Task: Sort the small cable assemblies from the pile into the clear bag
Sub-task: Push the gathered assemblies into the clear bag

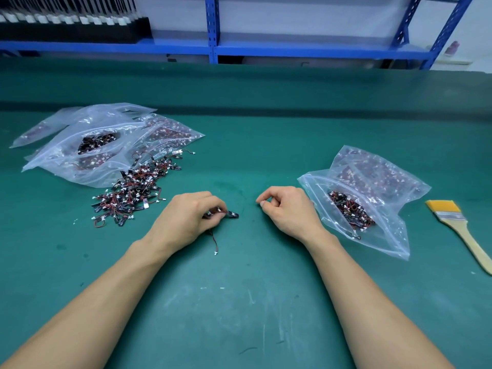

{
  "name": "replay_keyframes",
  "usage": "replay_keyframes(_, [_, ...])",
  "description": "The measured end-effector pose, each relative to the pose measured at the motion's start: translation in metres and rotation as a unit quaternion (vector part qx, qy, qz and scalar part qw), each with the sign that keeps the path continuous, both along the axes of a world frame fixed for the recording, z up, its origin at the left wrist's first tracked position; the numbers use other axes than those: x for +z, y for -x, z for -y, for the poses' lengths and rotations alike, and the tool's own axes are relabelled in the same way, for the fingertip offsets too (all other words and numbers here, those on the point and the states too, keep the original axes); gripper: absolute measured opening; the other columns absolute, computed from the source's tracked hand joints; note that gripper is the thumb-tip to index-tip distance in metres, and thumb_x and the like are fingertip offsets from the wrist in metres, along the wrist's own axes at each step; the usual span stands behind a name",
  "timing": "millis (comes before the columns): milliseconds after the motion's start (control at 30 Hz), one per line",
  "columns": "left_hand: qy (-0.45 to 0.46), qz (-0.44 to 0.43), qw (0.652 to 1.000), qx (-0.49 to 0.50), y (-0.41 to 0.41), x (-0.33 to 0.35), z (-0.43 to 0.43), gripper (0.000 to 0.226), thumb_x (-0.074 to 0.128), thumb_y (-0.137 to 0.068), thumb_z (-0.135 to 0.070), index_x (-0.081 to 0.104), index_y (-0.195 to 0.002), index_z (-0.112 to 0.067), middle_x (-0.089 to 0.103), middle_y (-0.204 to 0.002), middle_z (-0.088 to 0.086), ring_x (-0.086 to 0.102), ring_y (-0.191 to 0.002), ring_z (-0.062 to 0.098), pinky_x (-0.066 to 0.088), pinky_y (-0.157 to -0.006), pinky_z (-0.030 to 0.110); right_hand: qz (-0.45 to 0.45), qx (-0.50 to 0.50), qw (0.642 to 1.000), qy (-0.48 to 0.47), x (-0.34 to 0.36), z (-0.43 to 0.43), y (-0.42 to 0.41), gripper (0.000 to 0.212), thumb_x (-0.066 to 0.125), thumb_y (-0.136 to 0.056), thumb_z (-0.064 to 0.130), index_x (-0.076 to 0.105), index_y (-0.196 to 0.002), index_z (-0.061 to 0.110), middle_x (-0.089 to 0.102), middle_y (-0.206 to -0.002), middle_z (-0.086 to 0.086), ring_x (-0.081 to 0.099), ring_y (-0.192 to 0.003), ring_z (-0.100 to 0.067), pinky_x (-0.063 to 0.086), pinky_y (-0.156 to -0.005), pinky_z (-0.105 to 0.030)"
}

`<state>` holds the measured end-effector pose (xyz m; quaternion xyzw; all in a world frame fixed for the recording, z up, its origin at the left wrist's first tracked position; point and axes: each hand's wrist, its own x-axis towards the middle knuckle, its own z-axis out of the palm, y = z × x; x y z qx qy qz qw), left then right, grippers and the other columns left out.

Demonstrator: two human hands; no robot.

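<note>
A loose pile of small cable assemblies, black with red wires and white plugs, lies on the green mat left of centre. My left hand rests on the mat just right of the pile, its fingers curled round a few cable assemblies; one wire trails out below the hand. My right hand lies apart to the right, fingers curled, thumb against forefinger, and nothing shows in it. Right beside it lies an open clear bag with cable assemblies inside.
Several clear bags holding more assemblies are heaped behind the pile. A second filled bag lies behind the open one. A wooden-handled paintbrush lies at the far right. Blue shelving stands beyond the table.
</note>
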<state>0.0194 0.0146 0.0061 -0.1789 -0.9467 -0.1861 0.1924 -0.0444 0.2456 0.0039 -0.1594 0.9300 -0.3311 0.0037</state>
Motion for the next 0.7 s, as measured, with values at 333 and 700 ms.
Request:
replay_keyframes(333, [-0.212, 0.037, 0.974, -0.073, 0.017, 0.062, -0.087, 0.009, 0.077, -0.081, -0.014, 0.078, -0.079, -0.023, 0.068, -0.068, -0.011, 0.052, -0.053, -0.003, 0.034, -0.056, 0.008, -0.035, -0.026, 0.998, -0.041, -0.001, 0.004, -0.002, 0.01, 0.055, -0.084, 0.028, 0.058, -0.075, 0.029, 0.061, -0.07, 0.009, 0.06, -0.076, -0.025, 0.04, -0.056, -0.031])
replay_keyframes(700, [-0.055, 0.12, 0.983, -0.128, 0.061, 0.079, -0.194, 0.019, 0.074, -0.086, -0.037, 0.075, -0.101, -0.026, 0.073, -0.088, -0.005, 0.065, -0.085, 0.017, 0.05, -0.079, 0.035, 0.056, 0.104, 0.985, -0.124, -0.018, -0.01, 0.007, 0.054, 0.063, -0.097, 0.026, 0.048, -0.147, 0.013, 0.022, -0.12, 0.009, 0.014, -0.112, -0.007, 0.011, -0.098, -0.025])
